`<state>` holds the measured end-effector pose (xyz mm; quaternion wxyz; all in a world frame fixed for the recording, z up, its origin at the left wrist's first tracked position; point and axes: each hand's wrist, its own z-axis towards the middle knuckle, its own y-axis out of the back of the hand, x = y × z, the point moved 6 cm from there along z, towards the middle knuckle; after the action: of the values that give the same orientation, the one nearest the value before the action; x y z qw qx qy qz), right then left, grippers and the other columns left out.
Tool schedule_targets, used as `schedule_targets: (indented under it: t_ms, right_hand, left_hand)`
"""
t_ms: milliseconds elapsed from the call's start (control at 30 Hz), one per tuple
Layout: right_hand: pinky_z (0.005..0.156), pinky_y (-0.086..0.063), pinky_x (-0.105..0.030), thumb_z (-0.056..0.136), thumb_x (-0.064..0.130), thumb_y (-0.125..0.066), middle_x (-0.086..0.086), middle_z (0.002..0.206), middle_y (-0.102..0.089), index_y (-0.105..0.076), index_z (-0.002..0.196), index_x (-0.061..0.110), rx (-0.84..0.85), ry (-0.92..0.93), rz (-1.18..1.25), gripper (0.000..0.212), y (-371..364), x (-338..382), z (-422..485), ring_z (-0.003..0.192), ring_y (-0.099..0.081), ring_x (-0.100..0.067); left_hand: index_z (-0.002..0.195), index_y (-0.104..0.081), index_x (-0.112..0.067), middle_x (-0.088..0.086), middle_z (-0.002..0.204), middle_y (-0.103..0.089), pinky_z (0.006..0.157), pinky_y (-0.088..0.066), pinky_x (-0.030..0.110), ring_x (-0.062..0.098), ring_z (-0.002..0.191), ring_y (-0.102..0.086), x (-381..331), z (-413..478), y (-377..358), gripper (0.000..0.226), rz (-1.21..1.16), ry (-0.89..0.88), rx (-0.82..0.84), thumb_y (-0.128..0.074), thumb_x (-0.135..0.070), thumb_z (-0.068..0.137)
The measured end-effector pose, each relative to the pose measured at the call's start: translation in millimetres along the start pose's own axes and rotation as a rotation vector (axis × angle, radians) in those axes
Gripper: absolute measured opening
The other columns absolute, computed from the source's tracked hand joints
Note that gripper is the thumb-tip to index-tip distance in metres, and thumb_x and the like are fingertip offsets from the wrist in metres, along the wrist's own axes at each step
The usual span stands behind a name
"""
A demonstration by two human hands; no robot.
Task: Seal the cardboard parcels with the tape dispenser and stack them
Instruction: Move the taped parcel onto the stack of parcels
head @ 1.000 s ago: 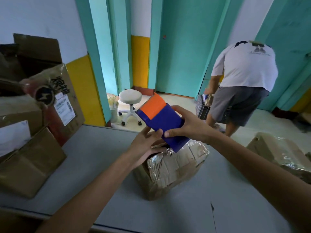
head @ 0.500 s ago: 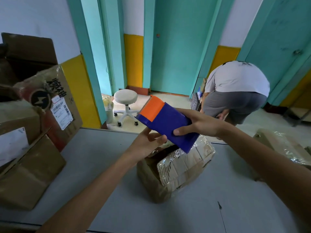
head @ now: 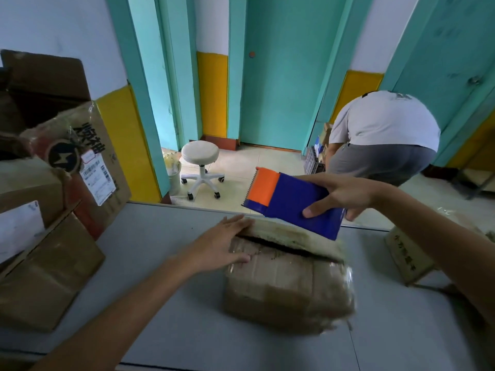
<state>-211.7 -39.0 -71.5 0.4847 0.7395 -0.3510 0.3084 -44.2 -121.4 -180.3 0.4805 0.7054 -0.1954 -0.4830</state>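
left hand (head: 225,246) lies flat on the left end of the parcel (head: 286,285), fingers straight, its grip spread and pressing on the taped top. the parcel sits mid-bench on the grey bench (head: 160,317), with a dark seam gaping along its upper face. right hand (head: 341,195) has the tape dispenser (head: 294,207), grip pinching the blue body, thumb on the face and fingers wrapped round the back end. the dispenser hangs over the parcel's far edge, orange toothed end pointing left. whether its low corner touches the cardboard, can't tell. stacked cardboard boxes (head: 53,183) crowd the bench's left side, and another box (head: 404,253) stands just off to the right. beyond the bench there's a white stool (head: 200,153) on the floor and a person (head: 383,129) bent over in a white shirt.
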Motion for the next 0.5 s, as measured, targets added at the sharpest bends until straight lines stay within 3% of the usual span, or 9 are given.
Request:
schedule_targets:
  t_ms: [100,167,233,333,400,500]
  right_hand:
    - [0.068,-0.053,-0.019,0.076,0.020,-0.071,0.012,0.103,-0.065,-0.052,0.111,0.033,0.037,-0.022,-0.051,0.041,-4,-3,-1,0.095,-0.065,-0.011]
    - [0.070,-0.052,-0.017,0.079,0.019,-0.071,0.015,0.102,-0.064,-0.050,0.111,0.036,0.045,-0.022,-0.075,0.042,-6,-5,-1,0.092,-0.064,-0.004]
    - [0.068,-0.051,-0.014,0.086,0.009,-0.065,0.016,0.101,-0.061,-0.048,0.109,0.038,0.054,-0.025,-0.076,0.041,-6,-6,-2,0.086,-0.063,0.003]
    - [0.069,-0.052,-0.014,0.087,0.008,-0.061,0.018,0.102,-0.060,-0.045,0.111,0.040,0.070,-0.025,-0.098,0.042,-5,-5,-4,0.088,-0.063,0.000]
    - [0.070,-0.054,-0.017,0.087,0.010,-0.061,0.015,0.104,-0.060,-0.045,0.111,0.039,0.053,-0.032,-0.102,0.042,-5,-7,-6,0.094,-0.062,-0.009]
    - [0.069,-0.054,-0.017,0.087,0.010,-0.062,0.013,0.104,-0.061,-0.047,0.110,0.038,0.031,-0.051,-0.096,0.039,-4,-12,-10,0.094,-0.062,-0.013]
  left_hand:
    - [0.139,-0.029,-0.034,-0.012,0.150,-0.021,0.116,-0.020,0.037,0.009,0.140,-0.018,-5,4,19,0.069,-0.131,-0.067,-0.113,-0.066,-0.037,0.081]
    - [0.129,-0.036,-0.034,-0.010,0.140,-0.040,0.107,-0.031,0.027,0.010,0.131,-0.037,-9,7,28,0.063,-0.452,-0.063,-0.210,-0.059,-0.027,0.071]
    - [0.126,-0.040,-0.030,-0.008,0.133,-0.048,0.102,-0.035,0.021,0.008,0.123,-0.045,-15,9,28,0.063,-0.621,-0.077,-0.173,-0.056,-0.026,0.065]
    - [0.125,-0.026,-0.048,-0.018,0.131,-0.043,0.097,-0.034,0.011,-0.005,0.118,-0.043,-16,5,20,0.072,-0.432,-0.120,-0.066,-0.062,-0.043,0.063]
    - [0.129,-0.019,-0.053,-0.015,0.140,-0.038,0.105,-0.035,0.026,0.004,0.127,-0.039,-4,3,12,0.081,-0.271,-0.101,-0.063,-0.063,-0.059,0.061]
    - [0.140,-0.024,-0.043,-0.008,0.133,-0.047,0.098,-0.044,0.042,0.014,0.120,-0.046,7,4,4,0.095,-0.142,-0.041,-0.116,-0.068,-0.066,0.060]
